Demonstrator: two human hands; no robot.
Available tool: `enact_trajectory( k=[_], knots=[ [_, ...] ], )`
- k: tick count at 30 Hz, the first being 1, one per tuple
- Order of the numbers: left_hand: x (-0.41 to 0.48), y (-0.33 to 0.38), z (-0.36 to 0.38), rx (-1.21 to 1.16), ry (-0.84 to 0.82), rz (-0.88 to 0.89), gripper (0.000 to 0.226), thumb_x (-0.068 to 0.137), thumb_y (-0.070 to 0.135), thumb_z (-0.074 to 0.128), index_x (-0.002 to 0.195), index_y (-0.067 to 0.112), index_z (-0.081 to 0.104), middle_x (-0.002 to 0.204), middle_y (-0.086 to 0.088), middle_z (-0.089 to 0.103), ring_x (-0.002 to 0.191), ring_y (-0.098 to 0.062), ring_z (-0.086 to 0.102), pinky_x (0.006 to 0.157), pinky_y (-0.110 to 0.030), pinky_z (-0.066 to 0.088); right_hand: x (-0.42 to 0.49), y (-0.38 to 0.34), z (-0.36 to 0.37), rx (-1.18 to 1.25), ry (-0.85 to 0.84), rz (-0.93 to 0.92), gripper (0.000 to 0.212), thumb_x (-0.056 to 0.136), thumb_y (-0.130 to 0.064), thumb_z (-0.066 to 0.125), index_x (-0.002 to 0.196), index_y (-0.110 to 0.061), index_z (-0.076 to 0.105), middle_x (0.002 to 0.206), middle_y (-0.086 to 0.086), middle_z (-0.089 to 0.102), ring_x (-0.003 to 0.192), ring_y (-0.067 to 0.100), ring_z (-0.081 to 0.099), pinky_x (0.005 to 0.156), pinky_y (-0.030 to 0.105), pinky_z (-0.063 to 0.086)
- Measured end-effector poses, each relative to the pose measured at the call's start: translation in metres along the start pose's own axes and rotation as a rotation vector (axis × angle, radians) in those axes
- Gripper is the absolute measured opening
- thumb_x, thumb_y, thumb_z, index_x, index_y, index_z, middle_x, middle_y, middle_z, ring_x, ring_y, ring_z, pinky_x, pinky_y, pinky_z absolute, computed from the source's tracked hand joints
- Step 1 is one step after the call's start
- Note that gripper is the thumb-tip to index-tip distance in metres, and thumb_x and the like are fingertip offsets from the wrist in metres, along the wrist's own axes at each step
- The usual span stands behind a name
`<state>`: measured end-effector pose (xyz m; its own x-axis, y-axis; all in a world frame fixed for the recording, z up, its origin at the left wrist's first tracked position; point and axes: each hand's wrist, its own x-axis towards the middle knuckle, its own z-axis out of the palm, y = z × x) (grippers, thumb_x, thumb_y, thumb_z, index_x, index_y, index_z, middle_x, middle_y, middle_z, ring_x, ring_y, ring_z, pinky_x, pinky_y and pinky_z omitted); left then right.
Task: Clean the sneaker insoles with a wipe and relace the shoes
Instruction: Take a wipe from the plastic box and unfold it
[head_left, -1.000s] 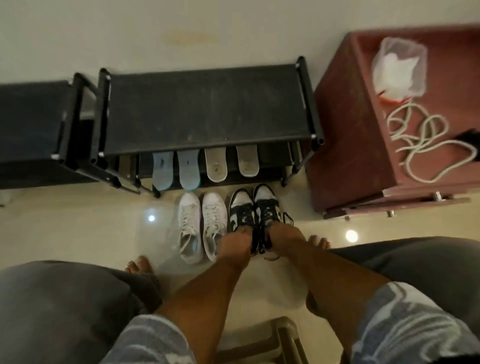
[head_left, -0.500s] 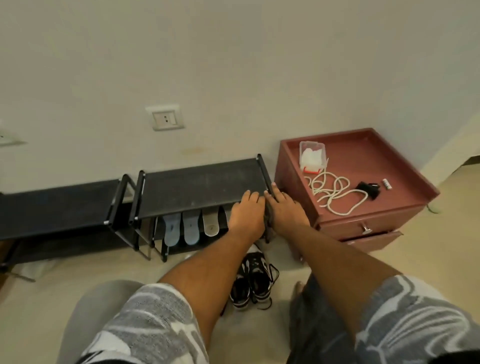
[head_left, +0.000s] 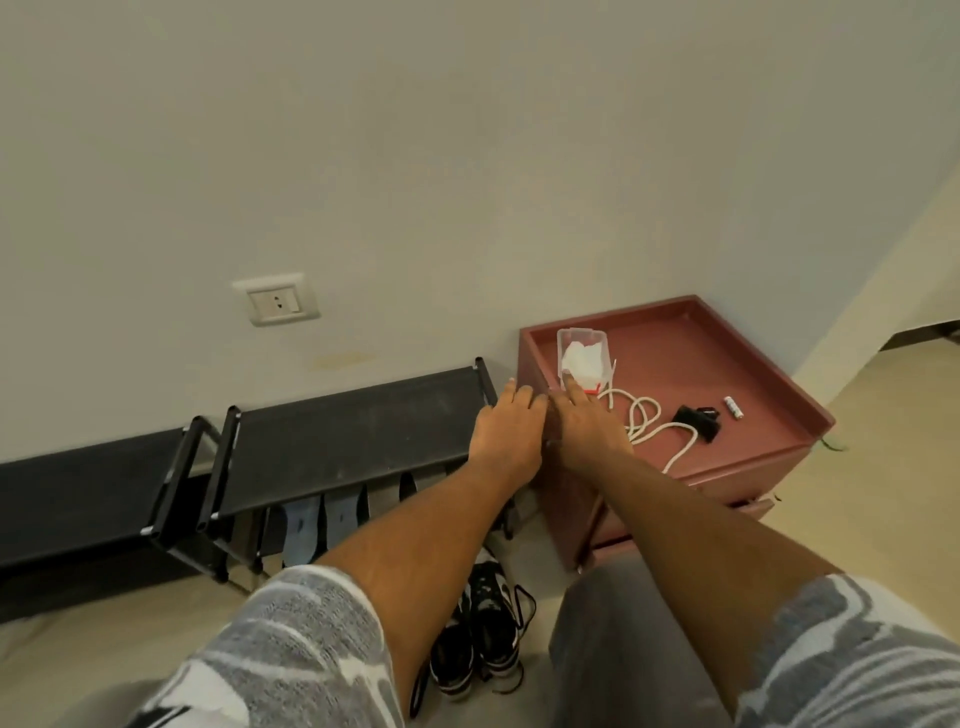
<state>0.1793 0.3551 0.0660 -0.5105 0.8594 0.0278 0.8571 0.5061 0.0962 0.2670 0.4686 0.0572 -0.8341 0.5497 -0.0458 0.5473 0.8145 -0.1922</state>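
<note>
red nightstand (head_left: 691, 358), left hand (head_left: 506, 423) and right hand (head_left: 587, 423) outstretched together, palms down

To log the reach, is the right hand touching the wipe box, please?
Cannot tell: in the head view, the right hand overlaps the wipe box front; contact unclear.

Red nightstand (head_left: 769, 364) with wipe box (head_left: 582, 358) and white laces (head_left: 644, 421); sneakers (head_left: 478, 639) on floor (head_left: 883, 493).
</note>
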Motion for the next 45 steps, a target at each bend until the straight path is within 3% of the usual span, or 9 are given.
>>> enact_trajectory(
  k=[5, 9, 15, 22, 27, 32, 37, 39, 45],
  knots=[
    [0.048, 0.001, 0.029, -0.010, 0.002, 0.026, 0.058, 0.103, 0.022, 0.064, 0.156, 0.016, 0.043, 0.163, -0.007, 0.041, 0.159, -0.031, 0.027, 0.110, -0.051, 0.050, 0.046, 0.039, 0.009, 0.026, 0.026, 0.044, 0.069, 0.099, -0.037, 0.059, 0.160, -0.019, 0.033, 0.172, 0.004, 0.023, 0.146, 0.035, 0.041, 0.114, 0.051, 0.043],
    [0.084, -0.009, 0.055, -0.034, -0.029, 0.036, 0.062, 0.103, 0.021, 0.063, 0.160, 0.015, 0.038, 0.167, -0.006, 0.038, 0.161, -0.030, 0.025, 0.115, -0.054, 0.044, 0.090, 0.062, 0.012, -0.037, 0.045, 0.078, 0.062, 0.097, -0.035, 0.062, 0.154, -0.019, 0.043, 0.164, -0.001, 0.039, 0.141, 0.031, 0.047, 0.111, 0.049, 0.046],
    [0.127, -0.021, 0.088, -0.069, -0.055, 0.050, 0.067, 0.104, 0.016, 0.057, 0.165, 0.016, 0.030, 0.172, -0.004, 0.031, 0.162, -0.027, 0.021, 0.120, -0.053, 0.042, 0.151, 0.078, 0.023, -0.043, 0.036, 0.174, 0.034, 0.098, -0.032, 0.063, 0.132, -0.028, 0.068, 0.125, 0.003, 0.073, 0.113, 0.029, 0.068, 0.092, 0.040, 0.054],
    [0.166, -0.030, 0.098, -0.023, -0.031, 0.067, 0.070, 0.103, 0.018, 0.065, 0.165, 0.020, 0.032, 0.173, -0.001, 0.032, 0.160, -0.028, 0.025, 0.115, -0.053, 0.046, 0.207, 0.089, 0.032, -0.029, -0.099, 0.348, 0.029, 0.093, -0.035, 0.076, 0.122, -0.030, 0.074, 0.120, 0.004, 0.071, 0.107, 0.029, 0.070, 0.086, 0.038, 0.060],
    [0.179, -0.034, 0.103, -0.048, -0.015, 0.061, 0.069, 0.104, 0.016, 0.061, 0.166, 0.019, 0.029, 0.174, -0.002, 0.030, 0.160, -0.027, 0.026, 0.118, -0.053, 0.043, 0.225, 0.093, 0.039, -0.026, -0.139, 0.441, 0.047, 0.083, -0.042, 0.085, 0.124, -0.024, 0.072, 0.118, 0.004, 0.071, 0.108, 0.029, 0.070, 0.091, 0.041, 0.060],
    [0.185, -0.036, 0.113, -0.050, 0.013, 0.088, 0.072, 0.101, 0.015, 0.063, 0.166, 0.016, 0.031, 0.171, -0.004, 0.035, 0.148, -0.026, 0.043, 0.111, -0.048, 0.050, 0.229, 0.089, 0.044, -0.048, -0.139, 0.445, 0.034, 0.091, -0.025, 0.073, 0.120, -0.010, 0.067, 0.121, 0.012, 0.067, 0.108, 0.034, 0.069, 0.091, 0.042, 0.059],
    [0.188, -0.032, 0.120, -0.083, 0.033, 0.090, 0.065, 0.104, 0.017, 0.059, 0.164, 0.017, 0.035, 0.169, -0.004, 0.039, 0.143, -0.027, 0.049, 0.110, -0.048, 0.051, 0.227, 0.085, 0.041, -0.122, -0.108, 0.396, 0.035, 0.091, -0.023, 0.067, 0.124, -0.010, 0.065, 0.124, 0.017, 0.066, 0.108, 0.036, 0.068, 0.092, 0.046, 0.058],
    [0.187, -0.033, 0.122, -0.140, 0.050, 0.075, 0.062, 0.105, 0.015, 0.054, 0.165, 0.018, 0.035, 0.169, -0.003, 0.039, 0.142, -0.027, 0.049, 0.109, -0.046, 0.052, 0.228, 0.088, 0.043, -0.077, -0.101, 0.417, 0.027, 0.092, -0.026, 0.070, 0.115, -0.013, 0.066, 0.118, 0.014, 0.068, 0.105, 0.035, 0.069, 0.090, 0.044, 0.059],
    [0.192, -0.036, 0.119, -0.422, 0.140, -0.096, 0.052, 0.108, 0.019, 0.040, 0.160, 0.022, 0.046, 0.160, 0.002, 0.052, 0.142, -0.024, 0.050, 0.112, -0.051, 0.051, 0.222, 0.115, 0.048, 0.341, 0.172, 0.414, 0.003, 0.089, -0.032, 0.077, 0.088, -0.029, 0.078, 0.092, -0.006, 0.075, 0.082, 0.018, 0.069, 0.069, 0.028, 0.054]
  ],
)
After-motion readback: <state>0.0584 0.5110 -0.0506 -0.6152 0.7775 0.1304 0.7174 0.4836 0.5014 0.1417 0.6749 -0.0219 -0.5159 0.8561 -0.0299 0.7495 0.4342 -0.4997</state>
